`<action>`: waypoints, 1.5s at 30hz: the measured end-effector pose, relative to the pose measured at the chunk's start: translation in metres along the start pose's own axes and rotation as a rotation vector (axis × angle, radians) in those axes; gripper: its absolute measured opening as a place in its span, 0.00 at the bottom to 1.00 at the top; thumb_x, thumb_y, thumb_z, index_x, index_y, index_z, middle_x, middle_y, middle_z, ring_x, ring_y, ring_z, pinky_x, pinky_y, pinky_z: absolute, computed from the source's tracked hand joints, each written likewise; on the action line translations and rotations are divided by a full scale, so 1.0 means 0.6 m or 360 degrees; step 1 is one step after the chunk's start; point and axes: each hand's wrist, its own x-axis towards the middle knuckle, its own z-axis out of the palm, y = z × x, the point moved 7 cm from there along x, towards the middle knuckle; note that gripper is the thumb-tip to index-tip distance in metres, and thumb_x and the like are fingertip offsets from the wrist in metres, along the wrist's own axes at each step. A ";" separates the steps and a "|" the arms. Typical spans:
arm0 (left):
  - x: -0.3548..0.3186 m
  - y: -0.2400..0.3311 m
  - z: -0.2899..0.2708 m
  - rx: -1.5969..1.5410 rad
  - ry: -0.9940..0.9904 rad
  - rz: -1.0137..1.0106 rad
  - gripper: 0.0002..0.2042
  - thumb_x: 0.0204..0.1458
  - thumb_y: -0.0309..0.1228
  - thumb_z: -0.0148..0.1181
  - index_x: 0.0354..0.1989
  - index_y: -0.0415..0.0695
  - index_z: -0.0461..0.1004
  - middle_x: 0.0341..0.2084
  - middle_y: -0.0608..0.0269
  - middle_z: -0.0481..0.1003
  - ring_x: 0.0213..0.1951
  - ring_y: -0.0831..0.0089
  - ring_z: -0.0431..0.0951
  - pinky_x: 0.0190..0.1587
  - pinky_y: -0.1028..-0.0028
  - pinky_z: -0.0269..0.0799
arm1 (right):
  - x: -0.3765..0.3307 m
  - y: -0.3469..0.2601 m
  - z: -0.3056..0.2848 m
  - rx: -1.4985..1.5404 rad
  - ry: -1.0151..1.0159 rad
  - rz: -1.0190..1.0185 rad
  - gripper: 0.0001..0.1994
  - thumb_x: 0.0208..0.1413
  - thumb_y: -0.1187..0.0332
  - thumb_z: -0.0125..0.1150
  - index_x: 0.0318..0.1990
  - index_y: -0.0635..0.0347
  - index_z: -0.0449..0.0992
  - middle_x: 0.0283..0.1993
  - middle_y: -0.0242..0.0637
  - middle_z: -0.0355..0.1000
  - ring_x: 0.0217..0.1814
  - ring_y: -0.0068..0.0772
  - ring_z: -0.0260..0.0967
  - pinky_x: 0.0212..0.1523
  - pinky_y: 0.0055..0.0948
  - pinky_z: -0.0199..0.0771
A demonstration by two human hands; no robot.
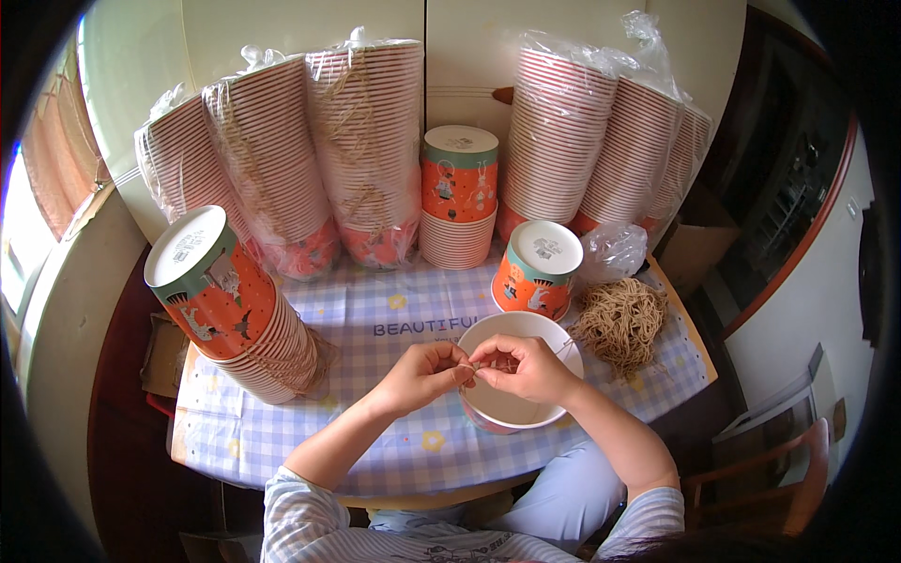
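Note:
Over the near side of an open paper bucket (pixel 516 405), white inside, my two hands meet with their fingertips almost touching. My left hand (pixel 420 375) is closed in a pinch on a thin tan cord (pixel 473 367). From the other side my right hand (pixel 527 370) pinches the same cord, its fingers curled. Most of the cord is hidden by the fingers; a short piece shows near the bucket's right rim. A tangled heap of tan cord (pixel 621 327) lies on the table to the right of the bucket.
An upside-down orange-and-green bucket (pixel 537 272) stands behind the open one. A leaning stack of buckets (pixel 235 310) is at the left, with cords along its side. Tall plastic-wrapped bucket stacks (pixel 366 141) line the back. A checked cloth (pixel 375 441) covers the table; a wooden chair (pixel 798 479) stands right.

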 end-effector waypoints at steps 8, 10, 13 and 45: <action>0.001 -0.007 -0.002 -0.0061 -0.0004 -0.0030 0.08 0.51 0.29 0.52 0.33 0.35 0.68 0.27 0.63 0.73 0.32 0.80 0.72 0.37 0.80 0.67 | 0.001 -0.021 -0.002 -0.0106 0.0048 -0.0043 0.04 0.46 0.77 0.58 0.32 0.62 0.74 0.28 0.26 0.71 0.29 0.11 0.63 0.29 0.14 0.65; 0.001 -0.006 -0.001 -0.0069 0.0003 -0.0040 0.08 0.51 0.29 0.52 0.33 0.35 0.68 0.27 0.63 0.73 0.32 0.80 0.72 0.36 0.81 0.67 | 0.001 -0.018 -0.004 -0.0103 0.0058 -0.0055 0.04 0.47 0.76 0.58 0.32 0.62 0.74 0.28 0.26 0.71 0.29 0.11 0.63 0.29 0.14 0.64; 0.000 -0.005 0.000 -0.0096 0.0007 -0.0083 0.08 0.51 0.29 0.52 0.33 0.36 0.68 0.27 0.63 0.73 0.31 0.81 0.71 0.34 0.82 0.66 | 0.000 -0.019 -0.007 -0.0116 0.0066 -0.0063 0.03 0.48 0.76 0.57 0.31 0.63 0.74 0.27 0.29 0.71 0.29 0.14 0.66 0.30 0.16 0.67; 0.000 0.010 -0.032 -0.0103 0.0019 0.0179 0.09 0.46 0.22 0.51 0.36 0.40 0.64 0.26 0.71 0.65 0.29 0.85 0.65 0.33 0.84 0.62 | 0.003 0.013 -0.016 0.0040 0.0074 0.0057 0.03 0.51 0.73 0.54 0.32 0.63 0.69 0.28 0.25 0.66 0.30 0.12 0.62 0.32 0.15 0.64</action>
